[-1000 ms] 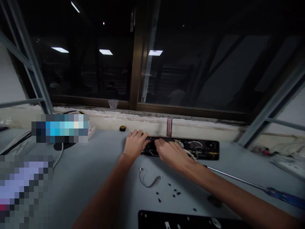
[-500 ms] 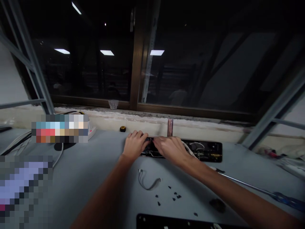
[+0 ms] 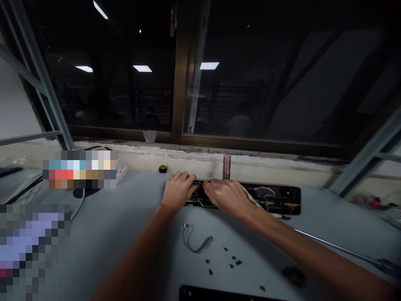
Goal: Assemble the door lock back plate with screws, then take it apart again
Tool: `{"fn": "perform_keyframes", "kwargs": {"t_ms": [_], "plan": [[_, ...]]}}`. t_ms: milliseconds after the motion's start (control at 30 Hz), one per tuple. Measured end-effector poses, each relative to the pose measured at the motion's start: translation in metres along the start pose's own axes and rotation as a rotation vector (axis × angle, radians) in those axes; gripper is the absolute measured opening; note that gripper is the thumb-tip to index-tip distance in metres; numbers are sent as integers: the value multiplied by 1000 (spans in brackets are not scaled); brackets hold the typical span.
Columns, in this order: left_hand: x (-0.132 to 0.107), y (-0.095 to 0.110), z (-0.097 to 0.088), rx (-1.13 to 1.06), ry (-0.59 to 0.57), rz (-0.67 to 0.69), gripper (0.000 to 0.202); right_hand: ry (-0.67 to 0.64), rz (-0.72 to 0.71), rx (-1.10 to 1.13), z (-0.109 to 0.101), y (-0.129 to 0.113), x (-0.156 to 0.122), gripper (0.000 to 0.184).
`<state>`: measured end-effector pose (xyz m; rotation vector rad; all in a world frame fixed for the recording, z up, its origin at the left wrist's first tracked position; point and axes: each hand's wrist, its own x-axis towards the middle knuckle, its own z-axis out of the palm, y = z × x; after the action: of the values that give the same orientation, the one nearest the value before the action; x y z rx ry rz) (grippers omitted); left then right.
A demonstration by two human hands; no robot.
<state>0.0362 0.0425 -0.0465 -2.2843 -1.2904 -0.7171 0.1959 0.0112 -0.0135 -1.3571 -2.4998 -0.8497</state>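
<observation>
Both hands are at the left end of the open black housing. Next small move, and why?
Probably brace the housing with the left hand and tease the white wires at its left end with the right hand: both hands' fingertips meet there, the wires run under them, and the screwdriver lies untouched beside the right forearm.

Place: we see a workshop.
Bench: grey table (image 3: 125, 234) bearing an opened black housing (image 3: 282, 200), wiring (image 3: 260, 191) bare.
Before the housing: loose screws (image 3: 238, 262), long screwdriver (image 3: 338, 247).

Long black housing (image 3: 282, 200), opened, flat on grey table (image 3: 125, 234), lengthwise just before window sill (image 3: 266, 165). White wires and brass fittings exposed toward right end; left end hidden.
</observation>
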Motion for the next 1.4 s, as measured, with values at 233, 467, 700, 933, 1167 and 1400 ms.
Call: {"fn": "perform_keyframes", "kwargs": {"t_ms": [233, 467, 700, 933, 1167, 1400], "plan": [[0, -1, 0, -6, -4, 4, 21, 53, -36, 30, 9, -5, -8, 20], [2, 0, 1, -26, -1, -2, 21, 136, 35, 81, -2, 18, 1, 24], [-1, -2, 3, -62, 40, 4, 23, 114, -70, 281, -23, 42, -21, 17], [9, 29, -44, -502, 38, 90, 24, -56, -124, 626, -24, 33, -59, 21], [-1, 57, -66, -1153, -654, -102, 26, -76, -82, 829, -18, 33, -77, 20], [-13, 57, -69, -972, -784, -189, 14, -116, -89, 811, -33, 57, -85, 18]]}}
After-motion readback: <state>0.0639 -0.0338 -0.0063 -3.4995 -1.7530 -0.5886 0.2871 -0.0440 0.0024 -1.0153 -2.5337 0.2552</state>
